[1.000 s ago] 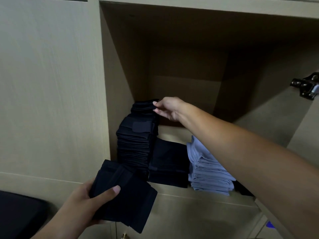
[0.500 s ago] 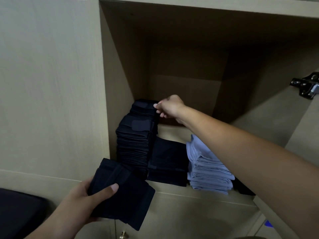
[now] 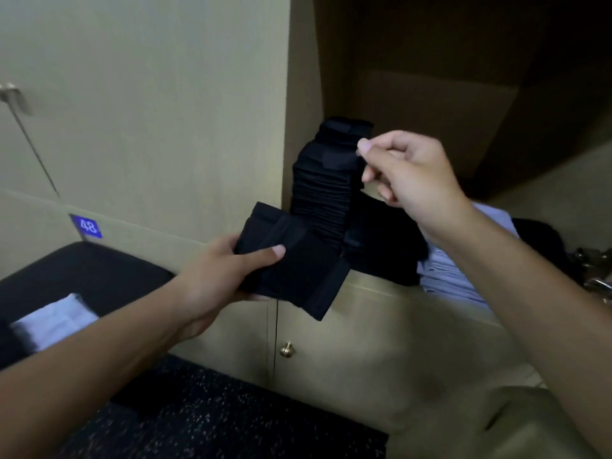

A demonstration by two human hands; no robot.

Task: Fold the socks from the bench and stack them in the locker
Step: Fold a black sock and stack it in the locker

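Stacking is in hand. A folded sock (image 3: 291,260) is gripped by the left hand (image 3: 212,276) before the locker (image 3: 430,94); the right hand (image 3: 407,173) is loosely curled, empty. Placement atop the stack (image 3: 326,180) is judged next.

One legible marking noted: a small blue number plate (image 3: 86,226) bearing "48" in white digits, fixed to the pale wood-grain locker front (image 3: 149,111) at lower left, just above the dark bench (image 3: 79,273). No other text, brand or sign can be read.
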